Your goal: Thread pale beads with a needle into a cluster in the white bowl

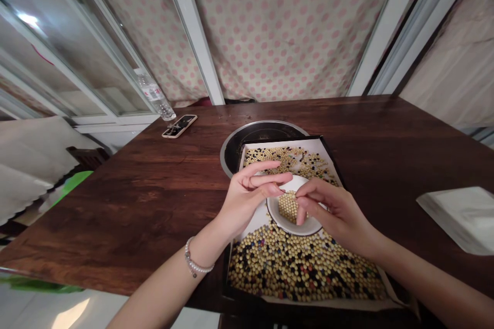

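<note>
Left hand [247, 200] half-curled, empty, just above a round white ceramic bowl [297, 183]. Right hand [334, 213] bent into bowl, fingertips [301, 211] at pale yellow soybeans [287, 206], hold unclear. Bowl sits on mixed dark and yellow beans [297, 267] in a black paper-lined tray [262, 147], by the front edge of the dark wooden surface [135, 205].
</note>
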Demonstrator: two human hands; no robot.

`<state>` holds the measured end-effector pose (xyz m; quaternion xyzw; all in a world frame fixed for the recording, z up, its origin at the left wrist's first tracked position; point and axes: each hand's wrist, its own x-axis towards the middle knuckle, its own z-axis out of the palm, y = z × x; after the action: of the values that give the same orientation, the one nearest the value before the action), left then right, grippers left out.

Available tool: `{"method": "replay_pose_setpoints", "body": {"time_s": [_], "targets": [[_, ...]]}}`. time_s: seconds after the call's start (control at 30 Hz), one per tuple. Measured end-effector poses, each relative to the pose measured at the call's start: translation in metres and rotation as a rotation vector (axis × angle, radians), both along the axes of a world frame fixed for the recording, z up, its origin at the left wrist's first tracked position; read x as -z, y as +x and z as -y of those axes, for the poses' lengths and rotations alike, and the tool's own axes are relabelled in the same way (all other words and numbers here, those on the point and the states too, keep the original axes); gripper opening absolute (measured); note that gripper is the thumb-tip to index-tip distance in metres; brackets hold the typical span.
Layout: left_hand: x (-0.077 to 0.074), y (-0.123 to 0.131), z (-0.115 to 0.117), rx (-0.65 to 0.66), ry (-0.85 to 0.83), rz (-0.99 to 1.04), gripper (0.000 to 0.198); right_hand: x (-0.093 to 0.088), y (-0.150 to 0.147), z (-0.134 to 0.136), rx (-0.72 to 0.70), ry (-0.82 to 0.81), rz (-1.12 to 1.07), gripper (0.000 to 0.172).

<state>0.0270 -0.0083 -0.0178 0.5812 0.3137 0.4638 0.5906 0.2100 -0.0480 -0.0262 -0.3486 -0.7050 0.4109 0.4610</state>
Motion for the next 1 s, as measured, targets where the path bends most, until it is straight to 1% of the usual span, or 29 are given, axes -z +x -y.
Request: {"method": "replay_pose_setpoints", "body": {"time_s": [0.1, 0.2, 0.33, 0.53, 0.7, 1.0], "targets": [[0.0018, -0.0002, -0.003, 0.02, -0.048, 0.096, 0.038, -0.0017, -0.0003, 0.0003, 0.0, 0.029, 0.002, 0.007], [0.0023, -0.0002, -0.0059, -0.006, -0.107, 0.168, 0.04, -0.0032, -0.0002, 0.0006, 0.015, 0.028, -0.006, 0.009], [0.0017, 0.0002, -0.0066, -0.008, -0.127, 0.135, 0.044, -0.0031, 0.0009, 0.0012, 0.038, 0.055, -0.025, 0.007], [0.0028, -0.0003, -0.0045, 0.072, -0.046, 0.089, 0.042, -0.0034, 0.0025, 0.0034, 0.066, 0.124, -0.037, 0.007], [0.0064, -0.0017, -0.0047, 0.041, -0.048, 0.02, 0.046, -0.0044, 0.0011, 0.0037, 0.069, 0.118, -0.019, 0.007], [0.0045, -0.0006, -0.0028, 0.071, -0.043, 0.057, 0.04, -0.005, 0.0007, 0.0041, 0.088, 0.114, 0.018, 0.008]]}}
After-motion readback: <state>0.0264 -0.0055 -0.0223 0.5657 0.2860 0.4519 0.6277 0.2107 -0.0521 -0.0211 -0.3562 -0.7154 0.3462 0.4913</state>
